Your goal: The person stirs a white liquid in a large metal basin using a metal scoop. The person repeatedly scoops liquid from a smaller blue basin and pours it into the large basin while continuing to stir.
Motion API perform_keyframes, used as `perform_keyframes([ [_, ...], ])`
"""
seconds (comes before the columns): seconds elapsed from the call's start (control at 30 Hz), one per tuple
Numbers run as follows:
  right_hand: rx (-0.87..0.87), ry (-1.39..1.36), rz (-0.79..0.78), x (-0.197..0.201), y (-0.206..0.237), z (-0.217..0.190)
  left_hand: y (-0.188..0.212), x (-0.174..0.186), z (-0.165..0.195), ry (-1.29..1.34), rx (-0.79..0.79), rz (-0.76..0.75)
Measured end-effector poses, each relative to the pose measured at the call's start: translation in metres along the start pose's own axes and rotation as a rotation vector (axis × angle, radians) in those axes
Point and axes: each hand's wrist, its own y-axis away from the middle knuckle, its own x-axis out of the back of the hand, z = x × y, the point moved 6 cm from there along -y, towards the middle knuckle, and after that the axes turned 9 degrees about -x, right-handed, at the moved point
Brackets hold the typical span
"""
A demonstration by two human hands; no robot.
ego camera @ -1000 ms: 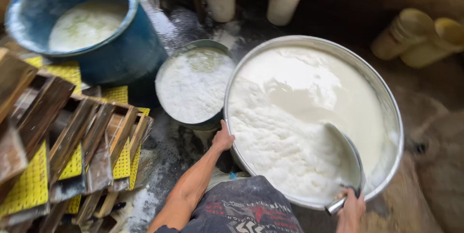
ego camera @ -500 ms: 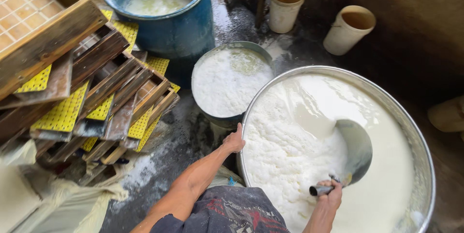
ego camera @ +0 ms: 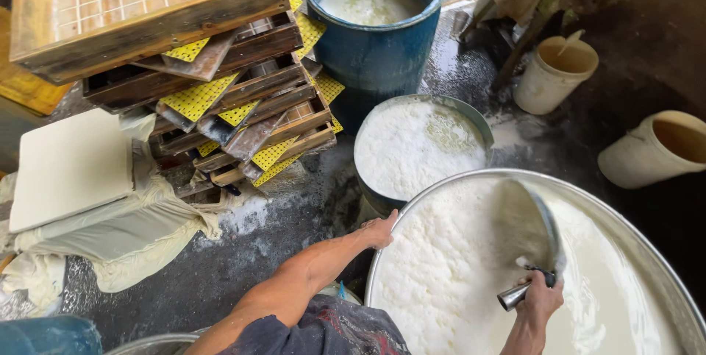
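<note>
Lower right of frame: large round metal vat (ego camera: 647,252), filled with white curdled liquid, rim running from lower centre up to the right edge. Upper left: stack of weathered wooden frame trays (ego camera: 184,38) with yellow perforated mats between layers, tilted unevenly. Upper centre: blue plastic barrel (ego camera: 375,50) holding pale liquid. Left, mid-height: flat white square slab (ego camera: 70,167) lying on crumpled off-white cloth (ego camera: 125,233). Centre: smaller round metal tub (ego camera: 478,116) of white foamy curd, just beside the vat rim and in front of the barrel. Right side: two cream plastic buckets, one upright (ego camera: 553,75) at upper right, one tipped on its side (ego camera: 651,150) at the right edge. Inside the vat, centre right: wide shallow metal scoop (ego camera: 529,219), bowl raised and coated white, blurred. Right hand (ego camera: 540,300), lower right, closed around the scoop's short metal handle. Left hand (ego camera: 380,231), lower centre, rests on the vat rim, fingers curled over the edge, holding nothing loose. Ground is dark and wet.
</note>
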Motion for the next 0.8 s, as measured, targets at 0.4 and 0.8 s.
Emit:
perform_keyframes([
  [0.4,0.283,0.823,0.065,0.013,0.042,0.011,-0.003,0.000,-0.005,-0.024,-0.017,0.045],
  [0.8,0.347,0.595,0.271,0.057,0.127,0.004,0.019,0.013,-0.001,-0.010,-0.080,-0.162],
])
